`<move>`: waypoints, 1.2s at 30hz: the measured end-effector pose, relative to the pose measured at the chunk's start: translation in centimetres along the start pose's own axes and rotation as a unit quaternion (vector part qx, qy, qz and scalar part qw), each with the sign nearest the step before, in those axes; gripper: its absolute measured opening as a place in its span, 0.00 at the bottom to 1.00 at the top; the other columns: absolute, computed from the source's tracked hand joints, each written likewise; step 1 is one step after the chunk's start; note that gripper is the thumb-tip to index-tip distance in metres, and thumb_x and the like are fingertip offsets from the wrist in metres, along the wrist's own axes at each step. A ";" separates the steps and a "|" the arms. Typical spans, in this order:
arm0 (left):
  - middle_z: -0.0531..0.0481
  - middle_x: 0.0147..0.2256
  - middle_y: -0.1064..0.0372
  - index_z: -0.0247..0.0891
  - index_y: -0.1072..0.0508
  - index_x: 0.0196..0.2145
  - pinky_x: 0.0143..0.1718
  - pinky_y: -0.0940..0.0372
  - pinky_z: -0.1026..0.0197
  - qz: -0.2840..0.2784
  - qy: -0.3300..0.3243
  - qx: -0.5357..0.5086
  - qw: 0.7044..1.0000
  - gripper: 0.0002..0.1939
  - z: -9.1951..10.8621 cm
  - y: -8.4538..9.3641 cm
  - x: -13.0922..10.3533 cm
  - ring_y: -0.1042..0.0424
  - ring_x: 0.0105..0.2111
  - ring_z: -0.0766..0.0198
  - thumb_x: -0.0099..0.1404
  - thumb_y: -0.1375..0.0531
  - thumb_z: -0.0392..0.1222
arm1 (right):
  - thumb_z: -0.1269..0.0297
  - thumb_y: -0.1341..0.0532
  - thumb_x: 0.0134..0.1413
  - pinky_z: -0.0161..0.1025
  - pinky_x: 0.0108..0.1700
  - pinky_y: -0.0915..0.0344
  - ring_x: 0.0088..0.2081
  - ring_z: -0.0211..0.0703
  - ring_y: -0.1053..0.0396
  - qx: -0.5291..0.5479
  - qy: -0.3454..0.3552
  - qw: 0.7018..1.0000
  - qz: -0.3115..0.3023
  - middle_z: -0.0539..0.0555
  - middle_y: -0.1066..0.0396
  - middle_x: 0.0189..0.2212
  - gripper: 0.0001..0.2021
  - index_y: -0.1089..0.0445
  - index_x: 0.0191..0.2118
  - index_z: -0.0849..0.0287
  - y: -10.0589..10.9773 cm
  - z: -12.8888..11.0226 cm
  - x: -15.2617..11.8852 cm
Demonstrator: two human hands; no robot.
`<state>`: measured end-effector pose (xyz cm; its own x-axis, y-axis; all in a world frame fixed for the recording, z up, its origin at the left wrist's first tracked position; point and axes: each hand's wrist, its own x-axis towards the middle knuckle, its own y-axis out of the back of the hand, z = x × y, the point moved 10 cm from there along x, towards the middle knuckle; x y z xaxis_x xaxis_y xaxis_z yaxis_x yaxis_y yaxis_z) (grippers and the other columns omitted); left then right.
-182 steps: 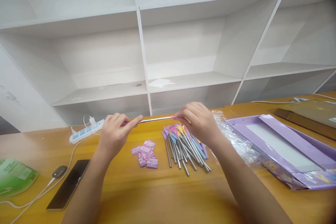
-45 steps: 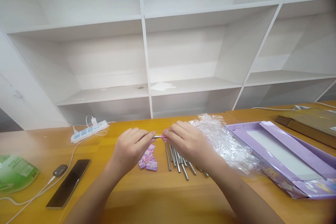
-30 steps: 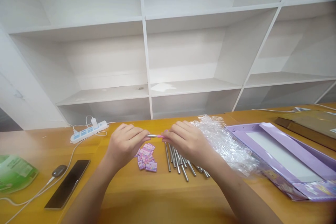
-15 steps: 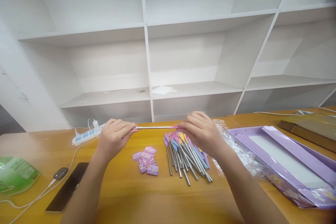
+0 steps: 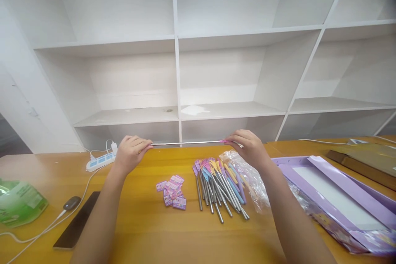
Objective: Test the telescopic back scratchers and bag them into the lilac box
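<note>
Left hand point(image 5: 133, 154) and right hand point(image 5: 247, 146) pinch opposite ends of a slim metal rod point(image 5: 187, 143) running left to right; a pile of metal-handled sticks point(image 5: 220, 185) lies nearer the right hand.

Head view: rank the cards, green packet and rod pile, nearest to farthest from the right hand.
From the right hand:
1. Rod pile: slightly left.
2. Cards: farther left.
3. Green packet: at the left edge.
</note>
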<state>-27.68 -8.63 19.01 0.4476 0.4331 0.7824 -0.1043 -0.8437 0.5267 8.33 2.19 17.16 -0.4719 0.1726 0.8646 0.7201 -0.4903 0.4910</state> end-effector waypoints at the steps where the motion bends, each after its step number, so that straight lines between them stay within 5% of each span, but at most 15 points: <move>1: 0.51 0.37 0.16 0.42 0.21 0.42 0.42 0.40 0.55 -0.004 0.001 0.000 1.000 0.06 0.0 -0.3 0.0 0.23 0.34 0.61 0.77 0.38 0.41 | 0.65 0.36 0.70 0.42 0.42 0.38 0.35 0.42 0.28 0.001 -0.001 1.000 0.000 0.51 0.22 0.34 0.05 0.21 0.43 0.52 0.0 0.1 -0.1; 4: 0.51 0.36 0.16 0.42 0.21 0.42 0.42 0.40 0.55 0.007 -0.001 0.006 1.000 0.05 -0.1 -0.4 -0.1 0.22 0.35 0.60 0.77 0.38 0.41 | 0.66 0.36 0.70 0.41 0.40 0.38 0.35 0.42 0.28 -0.004 0.001 1.000 0.004 0.51 0.22 0.34 0.05 0.21 0.43 0.52 0.4 0.0 0.0; 8: 0.52 0.36 0.17 0.42 0.22 0.43 0.42 0.39 0.55 0.061 -0.016 0.032 0.997 0.01 -2.0 1.8 -1.1 0.22 0.35 0.60 0.74 0.35 0.38 | 0.66 0.33 0.67 0.42 0.44 0.33 0.39 0.44 0.26 -0.042 -0.003 0.998 0.045 0.51 0.19 0.35 0.03 0.20 0.42 0.52 3.3 0.8 -0.2; 13: 0.53 0.34 0.17 0.44 0.22 0.41 0.42 0.37 0.54 0.149 0.000 0.079 0.986 0.02 -5.8 5.9 -3.2 0.21 0.35 0.57 0.72 0.34 0.38 | 0.60 0.30 0.64 0.44 0.54 0.31 0.47 0.48 0.24 -0.137 -0.081 0.980 0.121 0.51 0.17 0.34 0.04 0.17 0.37 0.49 9.7 5.3 -3.0; 16: 0.52 0.34 0.17 0.46 0.21 0.41 0.41 0.37 0.54 0.140 0.013 0.066 0.988 0.02 -6.4 6.0 -3.3 0.22 0.35 0.56 0.73 0.35 0.39 | 0.56 0.30 0.64 0.43 0.55 0.32 0.45 0.47 0.24 -0.178 -0.148 0.964 0.132 0.52 0.17 0.33 0.08 0.17 0.34 0.49 12.0 8.0 -5.0; 19: 0.50 0.35 0.17 0.45 0.21 0.42 0.42 0.36 0.54 0.114 0.021 0.045 0.992 0.02 -5.8 4.9 -2.9 0.22 0.35 0.57 0.73 0.35 0.39 | 0.55 0.31 0.64 0.43 0.53 0.33 0.44 0.47 0.26 -0.180 -0.205 0.956 0.107 0.55 0.18 0.36 0.09 0.18 0.34 0.51 12.4 9.6 -6.2; 24: 0.51 0.36 0.17 0.44 0.21 0.43 0.42 0.33 0.56 0.073 0.015 0.007 0.997 0.03 -4.3 4.1 -2.0 0.20 0.34 0.59 0.73 0.35 0.39 | 0.53 0.33 0.64 0.45 0.55 0.33 0.45 0.47 0.26 -0.183 -0.181 0.957 0.136 0.56 0.19 0.39 0.09 0.20 0.37 0.51 13.0 8.2 -5.9; 31: 0.52 0.37 0.16 0.47 0.20 0.47 0.37 0.32 0.56 0.118 -0.010 -0.009 0.993 0.08 -2.4 7.8 -1.4 0.19 0.33 0.59 0.72 0.33 0.37 | 0.58 0.37 0.58 0.46 0.48 0.24 0.53 0.50 0.26 -0.103 -0.235 0.928 0.270 0.64 0.30 0.55 0.19 0.25 0.54 0.56 14.9 7.4 -5.7; 36: 0.53 0.34 0.17 0.48 0.19 0.47 0.34 0.32 0.56 0.143 -0.023 0.019 0.989 0.10 -0.9 9.6 -1.1 0.22 0.29 0.60 0.69 0.31 0.36 | 0.52 0.48 0.67 0.45 0.39 0.27 0.45 0.49 0.22 0.028 -0.239 0.893 0.380 0.62 0.25 0.48 0.24 0.33 0.61 0.58 14.5 8.3 -6.5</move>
<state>-29.97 -16.89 23.53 0.4446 0.1617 0.8810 -0.1983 -0.9414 0.2729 26.13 1.07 19.53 0.4252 0.1598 0.8909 0.7713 -0.5791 -0.2642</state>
